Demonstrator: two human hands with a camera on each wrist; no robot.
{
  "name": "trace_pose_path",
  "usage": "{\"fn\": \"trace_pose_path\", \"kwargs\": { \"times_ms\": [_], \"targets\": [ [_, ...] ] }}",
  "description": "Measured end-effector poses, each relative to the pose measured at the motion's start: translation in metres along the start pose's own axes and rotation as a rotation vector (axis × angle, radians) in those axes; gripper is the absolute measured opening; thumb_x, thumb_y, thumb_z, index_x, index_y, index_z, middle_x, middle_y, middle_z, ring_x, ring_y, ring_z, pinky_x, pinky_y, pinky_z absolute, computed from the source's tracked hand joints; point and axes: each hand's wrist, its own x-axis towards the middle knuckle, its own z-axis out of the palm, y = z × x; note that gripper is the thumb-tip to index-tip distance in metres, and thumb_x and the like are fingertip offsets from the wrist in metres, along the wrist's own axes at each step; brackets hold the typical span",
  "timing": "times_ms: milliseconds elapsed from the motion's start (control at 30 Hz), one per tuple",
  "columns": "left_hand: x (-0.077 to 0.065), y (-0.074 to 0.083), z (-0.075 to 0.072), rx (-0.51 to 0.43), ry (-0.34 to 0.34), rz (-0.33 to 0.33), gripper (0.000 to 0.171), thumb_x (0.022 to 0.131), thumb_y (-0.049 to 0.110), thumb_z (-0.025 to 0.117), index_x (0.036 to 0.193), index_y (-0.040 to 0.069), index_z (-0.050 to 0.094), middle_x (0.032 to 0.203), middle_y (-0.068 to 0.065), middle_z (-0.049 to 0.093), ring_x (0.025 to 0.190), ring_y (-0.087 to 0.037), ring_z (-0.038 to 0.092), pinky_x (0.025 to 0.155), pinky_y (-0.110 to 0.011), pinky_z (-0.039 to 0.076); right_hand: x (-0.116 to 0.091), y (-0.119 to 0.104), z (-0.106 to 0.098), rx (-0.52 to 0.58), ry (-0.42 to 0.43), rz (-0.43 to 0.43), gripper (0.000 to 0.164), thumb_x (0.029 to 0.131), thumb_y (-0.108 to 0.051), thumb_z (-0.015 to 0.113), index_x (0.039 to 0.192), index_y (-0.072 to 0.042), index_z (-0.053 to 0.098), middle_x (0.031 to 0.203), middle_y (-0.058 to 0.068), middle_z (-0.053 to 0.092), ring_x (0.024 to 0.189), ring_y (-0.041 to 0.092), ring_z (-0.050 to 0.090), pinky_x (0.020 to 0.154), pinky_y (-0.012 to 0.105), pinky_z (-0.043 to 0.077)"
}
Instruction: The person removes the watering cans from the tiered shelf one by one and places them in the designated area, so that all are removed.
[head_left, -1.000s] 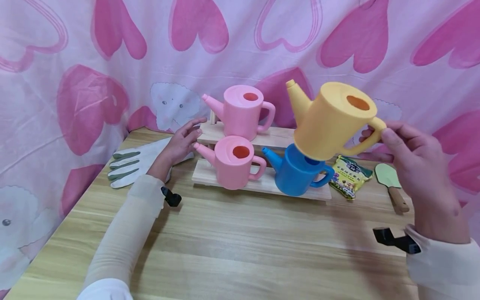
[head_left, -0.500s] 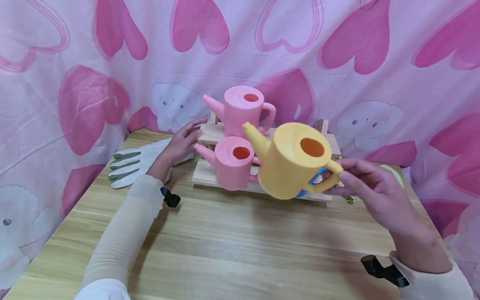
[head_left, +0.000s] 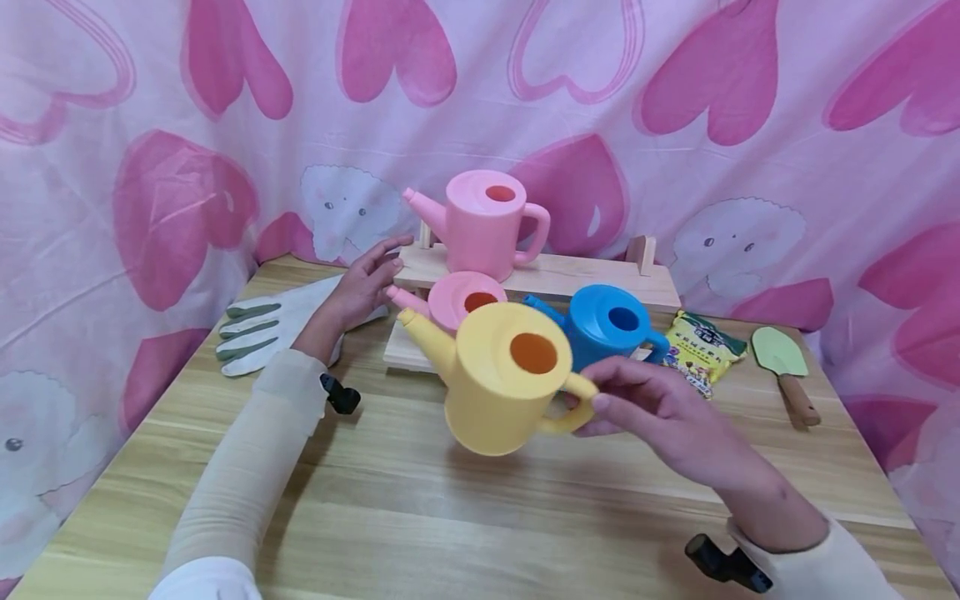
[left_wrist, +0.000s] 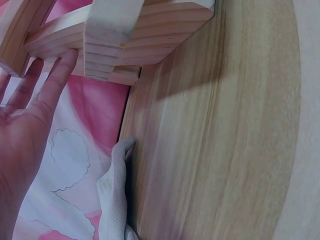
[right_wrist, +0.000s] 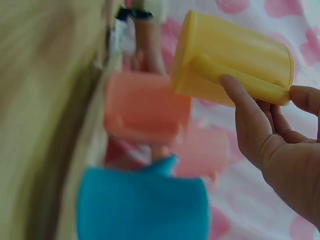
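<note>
My right hand (head_left: 660, 412) grips the handle of a yellow watering can (head_left: 502, 392), which hangs above the table with its spout to the left. Behind it, a pink watering can (head_left: 453, 300) on the lower tier of a wooden shelf is partly covered. Beside that one sits a blue watering can (head_left: 603, 329). On the upper tier stands another pink watering can (head_left: 483, 229). My left hand (head_left: 363, 287) is at the left end of the wooden shelf (head_left: 592, 273); in the left wrist view its extended fingers (left_wrist: 57, 82) touch the wooden side frame (left_wrist: 57, 37).
White work gloves (head_left: 281, 325) with green-marked fingers lie left of the shelf on the wooden table (head_left: 420, 533). To the right are a yellow-green packet (head_left: 705, 350) and a small trowel (head_left: 780, 354) with a wooden handle. A pink heart-patterned cloth (head_left: 465, 125) hangs behind.
My right hand has carried the yellow watering can left and down, from over the blue can to in front of the lower pink one. The left hand stays at the shelf end.
</note>
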Motion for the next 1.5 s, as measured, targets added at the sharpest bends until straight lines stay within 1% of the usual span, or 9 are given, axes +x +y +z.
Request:
{"fn": "trace_pose_path", "kwargs": {
  "times_ms": [133, 300, 433, 600, 767, 900, 1133, 1300, 1500],
  "targets": [
    [-0.001, 0.000, 0.001, 0.014, -0.007, 0.002, 0.053, 0.108, 0.037, 0.054, 0.158, 0.027, 0.040, 0.158, -0.009, 0.038, 0.130, -0.030, 0.052, 0.093, -0.031, 0.056, 0.013, 0.009, 0.014, 0.046, -0.043, 0.123, 0.027, 0.106, -0.011, 0.059, 0.131, 0.000, 0.060, 0.128, 0.020, 0.063, 0.112, 0.036, 0.067, 0.088, 0.045, 0.058],
    [-0.001, 0.000, 0.000, -0.001, -0.017, 0.013, 0.052, 0.109, 0.034, 0.053, 0.158, 0.025, 0.039, 0.157, -0.010, 0.038, 0.124, -0.028, 0.054, 0.090, -0.029, 0.057, 0.029, 0.028, 0.034, 0.106, -0.068, 0.203, 0.032, 0.105, -0.018, 0.063, 0.131, 0.000, 0.061, 0.128, 0.019, 0.062, 0.115, 0.036, 0.064, 0.091, 0.047, 0.057],
    [-0.001, -0.001, -0.001, -0.008, -0.021, 0.020, 0.052, 0.109, 0.033, 0.053, 0.158, 0.024, 0.040, 0.157, -0.010, 0.039, 0.122, -0.027, 0.055, 0.089, -0.028, 0.058, 0.040, 0.045, 0.049, 0.153, -0.080, 0.244, 0.032, 0.104, -0.017, 0.065, 0.129, 0.002, 0.062, 0.128, 0.024, 0.060, 0.112, 0.036, 0.065, 0.092, 0.053, 0.056],
    [0.000, -0.002, 0.001, -0.005, -0.017, 0.007, 0.052, 0.109, 0.035, 0.053, 0.158, 0.026, 0.039, 0.157, -0.009, 0.039, 0.124, -0.029, 0.054, 0.090, -0.029, 0.057, 0.049, 0.059, 0.058, 0.149, -0.081, 0.284, 0.028, 0.101, -0.012, 0.068, 0.125, 0.001, 0.064, 0.125, 0.026, 0.060, 0.107, 0.034, 0.066, 0.092, 0.056, 0.055],
    [0.000, -0.003, 0.001, -0.012, -0.011, -0.006, 0.053, 0.108, 0.037, 0.054, 0.158, 0.027, 0.040, 0.158, -0.008, 0.038, 0.129, -0.031, 0.052, 0.093, -0.030, 0.056, 0.056, 0.066, 0.063, 0.132, -0.097, 0.289, 0.027, 0.100, -0.011, 0.069, 0.124, 0.001, 0.065, 0.125, 0.025, 0.063, 0.106, 0.033, 0.067, 0.092, 0.053, 0.056],
    [-0.001, -0.001, 0.000, 0.005, 0.000, -0.013, 0.053, 0.107, 0.039, 0.055, 0.157, 0.029, 0.042, 0.158, -0.008, 0.038, 0.129, -0.031, 0.052, 0.092, -0.029, 0.056, 0.061, 0.071, 0.069, 0.134, -0.115, 0.282, 0.026, 0.100, -0.012, 0.069, 0.122, 0.000, 0.067, 0.122, 0.023, 0.064, 0.106, 0.034, 0.066, 0.092, 0.051, 0.057],
    [-0.001, 0.001, -0.001, 0.003, 0.000, -0.014, 0.052, 0.107, 0.038, 0.055, 0.157, 0.029, 0.043, 0.158, -0.008, 0.038, 0.128, -0.030, 0.052, 0.091, -0.029, 0.057, 0.069, 0.082, 0.080, 0.081, -0.124, 0.281, 0.023, 0.099, -0.015, 0.071, 0.119, -0.004, 0.068, 0.113, 0.012, 0.067, 0.104, 0.031, 0.064, 0.089, 0.042, 0.059],
    [-0.001, 0.000, -0.001, 0.009, -0.003, -0.014, 0.052, 0.107, 0.039, 0.055, 0.157, 0.029, 0.042, 0.158, -0.008, 0.038, 0.131, -0.031, 0.050, 0.093, -0.031, 0.056, 0.072, 0.086, 0.085, 0.073, -0.126, 0.288, 0.024, 0.099, -0.015, 0.072, 0.120, -0.005, 0.068, 0.112, 0.012, 0.068, 0.105, 0.032, 0.063, 0.087, 0.036, 0.059],
    [-0.001, 0.001, -0.001, 0.029, 0.006, -0.019, 0.053, 0.106, 0.041, 0.056, 0.156, 0.031, 0.042, 0.158, -0.006, 0.038, 0.132, -0.032, 0.050, 0.094, -0.032, 0.056, 0.074, 0.087, 0.084, -0.035, -0.131, 0.276, 0.023, 0.100, -0.022, 0.071, 0.119, -0.011, 0.070, 0.112, 0.005, 0.069, 0.108, 0.026, 0.060, 0.092, 0.035, 0.054]
  ]
}}
